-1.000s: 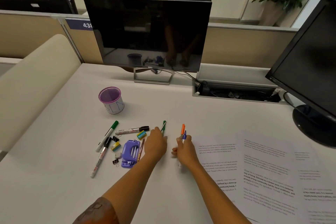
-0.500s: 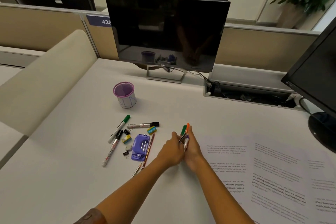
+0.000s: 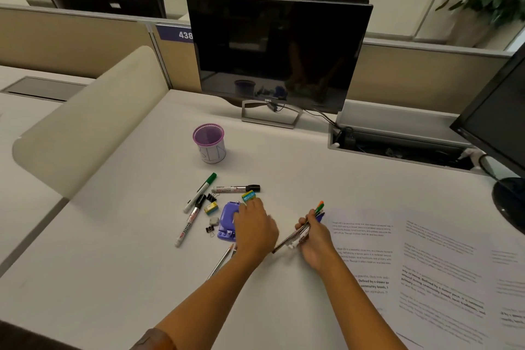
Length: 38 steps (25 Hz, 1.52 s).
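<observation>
**Pens half gathered, cup not yet filled**

The right hand [image 3: 314,239] is curled round a bundle of pens [image 3: 318,210], slim ones with orange, green and blue caps. It holds them just above the table [image 3: 113,264], at the left edge of the printed white paper sheets [image 3: 412,264], caps pointing away from the person. The left hand [image 3: 254,229] reaches palm down with fingers stretched forward and grips nothing that shows. It hovers over the right edge of the purple plastic hole punch [image 3: 225,220], with two thin wooden pencils [image 3: 224,257] poking out from beneath the wrist.

Further left, several things lie loose on the table: a green-capped white marker [image 3: 200,192], a black-capped silver marker [image 3: 235,188], a red-lettered white paint marker [image 3: 189,219], small green and yellow erasers [image 3: 249,196] and black binder clips [image 3: 210,229]. The purple mesh pen cup [image 3: 209,142] stands upright beyond them, apparently empty, in front of the dark flat monitor [image 3: 278,51].

By my reckoning the tidying is early. A few pens are collected in one hand, while the pencils, the three markers and the small items wait, and nothing has gone into the cup.
</observation>
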### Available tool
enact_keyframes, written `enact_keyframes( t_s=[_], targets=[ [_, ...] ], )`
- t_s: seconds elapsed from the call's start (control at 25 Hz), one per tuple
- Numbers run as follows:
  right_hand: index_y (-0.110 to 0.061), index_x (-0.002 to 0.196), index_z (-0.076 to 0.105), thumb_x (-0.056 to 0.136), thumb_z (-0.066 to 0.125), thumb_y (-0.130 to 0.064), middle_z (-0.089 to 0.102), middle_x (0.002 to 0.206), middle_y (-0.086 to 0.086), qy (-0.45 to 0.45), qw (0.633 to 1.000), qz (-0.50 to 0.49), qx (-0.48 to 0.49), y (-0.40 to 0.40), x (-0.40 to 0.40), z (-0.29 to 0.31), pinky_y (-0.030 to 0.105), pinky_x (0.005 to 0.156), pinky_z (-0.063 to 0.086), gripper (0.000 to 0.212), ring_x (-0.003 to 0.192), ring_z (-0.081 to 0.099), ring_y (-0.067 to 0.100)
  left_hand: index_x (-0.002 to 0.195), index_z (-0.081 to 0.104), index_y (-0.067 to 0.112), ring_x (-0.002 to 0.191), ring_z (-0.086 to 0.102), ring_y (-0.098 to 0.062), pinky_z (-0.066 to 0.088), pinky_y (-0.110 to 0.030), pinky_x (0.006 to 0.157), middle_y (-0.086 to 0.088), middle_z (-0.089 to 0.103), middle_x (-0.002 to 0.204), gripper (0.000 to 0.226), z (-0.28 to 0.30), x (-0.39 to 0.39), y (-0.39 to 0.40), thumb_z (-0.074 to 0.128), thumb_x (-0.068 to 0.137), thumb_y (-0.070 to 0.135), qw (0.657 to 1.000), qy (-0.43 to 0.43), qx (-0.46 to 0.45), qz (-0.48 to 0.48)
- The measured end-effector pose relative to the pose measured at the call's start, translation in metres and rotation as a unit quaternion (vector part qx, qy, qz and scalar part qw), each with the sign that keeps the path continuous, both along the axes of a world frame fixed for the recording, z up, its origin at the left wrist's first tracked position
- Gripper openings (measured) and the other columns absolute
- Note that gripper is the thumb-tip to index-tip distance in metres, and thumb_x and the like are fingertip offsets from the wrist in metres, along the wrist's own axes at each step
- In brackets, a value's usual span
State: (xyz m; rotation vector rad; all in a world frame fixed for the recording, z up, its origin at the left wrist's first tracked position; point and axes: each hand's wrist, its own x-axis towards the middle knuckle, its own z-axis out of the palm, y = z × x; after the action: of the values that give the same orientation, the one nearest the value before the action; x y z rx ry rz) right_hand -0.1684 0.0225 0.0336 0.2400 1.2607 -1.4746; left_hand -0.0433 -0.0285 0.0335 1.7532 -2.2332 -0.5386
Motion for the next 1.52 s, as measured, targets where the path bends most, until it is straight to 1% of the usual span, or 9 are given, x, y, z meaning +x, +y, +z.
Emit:
enact_keyframes(
  t_s=[0.08,0.2,0.4,0.6,0.8,1.04,1.2,1.32,1.52],
  targets=[
    [-0.015,0.077,0.051,0.101,0.053,-0.032,0.049,0.065,-0.001,-0.011,1.0,-0.006,-0.005,0.004,0.001,0.002,0.028,0.064,0.046,0.03,0.059,0.046,0.013,0.131,0.046,0.01,0.116,0.045,-0.028,0.036,-0.038,0.097,-0.008,0.051,0.125,0.041,-0.004,0.014,-0.005,0.046,0.091,0.017,0.987,-0.151,-0.044,-0.011],
    [-0.014,0.078,0.052,0.1,0.056,-0.03,0.049,0.063,-0.001,-0.021,1.0,0.0,-0.012,0.008,0.005,0.007,0.029,0.062,0.047,0.028,0.056,0.046,0.012,0.131,0.043,0.008,0.113,0.043,-0.026,0.032,-0.036,0.097,-0.008,0.046,0.122,0.043,-0.012,0.023,-0.002,0.043,0.088,0.01,0.974,-0.217,-0.062,-0.029],
    [-0.014,0.083,0.055,0.1,0.057,-0.028,0.052,0.065,-0.001,-0.025,0.999,0.005,-0.031,0.013,0.005,0.009,0.025,0.057,0.045,0.022,0.055,0.049,0.011,0.138,0.039,0.004,0.123,0.043,-0.027,0.032,-0.036,0.104,-0.012,0.045,0.134,0.045,-0.021,0.028,0.003,0.042,0.094,0.015,0.968,-0.245,-0.049,-0.009],
    [-0.011,0.081,0.055,0.097,0.062,-0.02,0.053,0.063,0.0,0.011,0.998,0.064,-0.005,0.02,0.007,0.006,0.025,0.056,0.046,0.019,0.056,0.049,0.011,0.12,0.054,0.008,0.117,0.042,-0.028,0.034,-0.037,0.097,-0.012,0.048,0.126,0.029,-0.017,0.019,0.009,0.046,0.093,0.015,0.965,-0.262,-0.003,-0.019],
    [-0.005,0.1,0.06,0.094,0.065,-0.023,0.057,0.082,0.007,0.057,0.992,0.111,0.023,0.021,0.012,0.0,0.029,0.061,0.046,0.019,0.069,0.052,0.015,0.119,0.06,0.009,0.126,0.043,-0.031,0.035,-0.042,0.103,-0.012,0.054,0.129,0.033,0.008,-0.011,0.009,0.047,0.1,0.033,0.985,-0.111,0.118,0.051],
    [-0.004,0.126,0.059,0.101,0.054,-0.031,0.068,0.117,0.016,0.125,0.977,0.173,0.014,0.011,0.018,0.001,0.047,0.107,0.046,0.037,0.116,0.062,0.03,0.102,0.077,0.02,0.119,0.052,-0.023,0.037,-0.042,0.101,-0.002,0.072,0.111,0.027,0.025,-0.027,0.016,0.055,0.095,0.034,0.96,0.099,0.246,0.085],
    [-0.012,0.113,0.057,0.103,0.047,-0.037,0.064,0.086,0.003,0.267,0.952,0.151,0.018,0.001,0.014,0.002,0.031,0.083,0.053,0.029,0.087,0.061,0.017,0.1,0.075,0.017,0.109,0.063,-0.018,0.045,-0.03,0.09,0.003,0.072,0.104,0.017,0.029,-0.013,0.018,0.058,0.095,0.018,0.885,0.352,0.269,0.145],
    [-0.02,0.111,0.057,0.1,0.053,-0.038,0.056,0.08,0.0,0.335,0.937,0.09,-0.049,-0.006,0.016,0.008,0.025,0.072,0.049,0.021,0.074,0.053,0.013,0.107,0.068,0.015,0.108,0.061,-0.016,0.045,-0.02,0.079,0.002,0.066,0.11,0.019,0.029,-0.005,0.016,0.051,0.099,0.011,0.868,0.392,0.253,0.168],
    [-0.026,0.078,0.068,0.087,0.063,-0.047,0.067,0.068,-0.01,0.438,0.893,0.027,-0.103,-0.015,0.028,0.019,0.016,0.064,0.051,0.023,0.063,0.061,0.009,0.105,0.069,0.015,0.105,0.062,-0.017,0.053,-0.035,0.095,0.001,0.067,0.111,0.019,0.025,0.002,0.013,0.051,0.1,0.009,0.867,0.403,0.234,0.177]
  ],
)
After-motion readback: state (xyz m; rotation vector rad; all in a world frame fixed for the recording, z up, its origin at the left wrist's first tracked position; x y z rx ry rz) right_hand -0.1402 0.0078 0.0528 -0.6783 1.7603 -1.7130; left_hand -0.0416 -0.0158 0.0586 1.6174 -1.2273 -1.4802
